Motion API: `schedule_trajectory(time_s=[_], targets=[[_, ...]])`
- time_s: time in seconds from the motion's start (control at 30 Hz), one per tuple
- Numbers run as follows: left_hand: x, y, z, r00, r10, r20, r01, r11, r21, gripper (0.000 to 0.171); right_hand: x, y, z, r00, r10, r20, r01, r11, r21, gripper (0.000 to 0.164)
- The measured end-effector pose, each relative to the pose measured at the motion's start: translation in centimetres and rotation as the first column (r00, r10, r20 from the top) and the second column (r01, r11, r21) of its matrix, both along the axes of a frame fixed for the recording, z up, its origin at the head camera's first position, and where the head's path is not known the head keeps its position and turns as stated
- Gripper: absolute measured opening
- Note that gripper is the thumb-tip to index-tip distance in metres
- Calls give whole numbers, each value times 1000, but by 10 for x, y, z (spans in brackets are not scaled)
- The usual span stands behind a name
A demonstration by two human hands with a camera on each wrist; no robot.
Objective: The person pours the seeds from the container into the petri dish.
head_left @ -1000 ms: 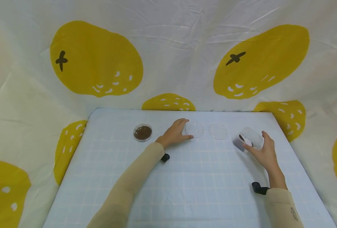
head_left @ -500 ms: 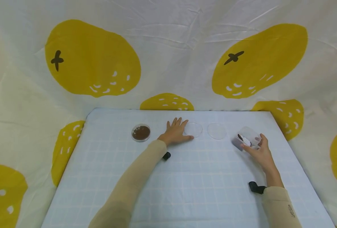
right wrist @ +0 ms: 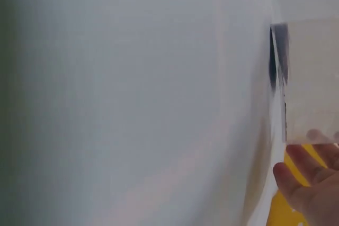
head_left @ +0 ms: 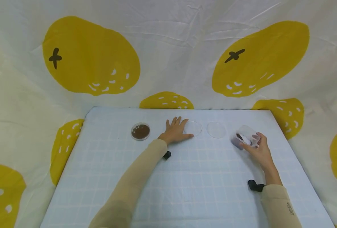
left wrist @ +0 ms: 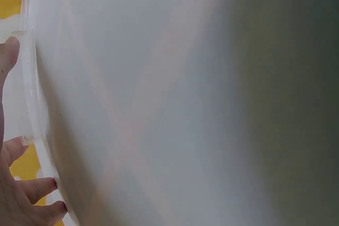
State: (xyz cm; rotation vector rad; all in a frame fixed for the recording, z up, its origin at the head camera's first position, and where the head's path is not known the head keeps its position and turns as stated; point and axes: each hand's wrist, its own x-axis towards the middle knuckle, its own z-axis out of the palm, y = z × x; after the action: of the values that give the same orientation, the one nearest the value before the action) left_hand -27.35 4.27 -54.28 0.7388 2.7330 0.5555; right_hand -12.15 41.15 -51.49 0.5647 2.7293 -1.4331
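In the head view my left hand [head_left: 174, 131] reaches to a clear round petri dish [head_left: 193, 129] on the table, thumb and index finger at opposite sides of its rim. The left wrist view shows this dish [left wrist: 24, 88] edge-on between those fingertips, other fingers spread. My right hand [head_left: 258, 153] grips a clear plastic box [head_left: 237, 144], thumb at the near side and fingers at the far right. The box is tilted, with dark bits and something white inside. From the right wrist, fingers [right wrist: 288, 183] show at the lower side of the box [right wrist: 312, 78].
Between the hands lies a second clear round dish [head_left: 217, 130]. A petri dish of brown material with pale specks [head_left: 140, 131] stands left of my left hand. A pale blue checked cloth [head_left: 185, 190] covers the table, and a fruit-print curtain [head_left: 171, 47] hangs behind.
My left fingers have spread apart while thumb and index stay at the dish. My right fingers have come in closer around the box, which has hardly shifted. The head view has moved slightly.
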Motion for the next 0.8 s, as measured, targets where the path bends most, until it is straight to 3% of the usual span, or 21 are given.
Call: schedule_trajectory(time_s=[0.3, 0.8], targets=[[1, -2, 4, 1000, 4, 19, -4, 1000, -4, 92, -3, -15, 6, 993, 31, -112, -23, 997, 67, 110], [3, -3, 12, 998, 12, 64, -12, 1000, -3, 91, -18, -31, 16, 968, 142, -206, -101, 976, 194, 111]])
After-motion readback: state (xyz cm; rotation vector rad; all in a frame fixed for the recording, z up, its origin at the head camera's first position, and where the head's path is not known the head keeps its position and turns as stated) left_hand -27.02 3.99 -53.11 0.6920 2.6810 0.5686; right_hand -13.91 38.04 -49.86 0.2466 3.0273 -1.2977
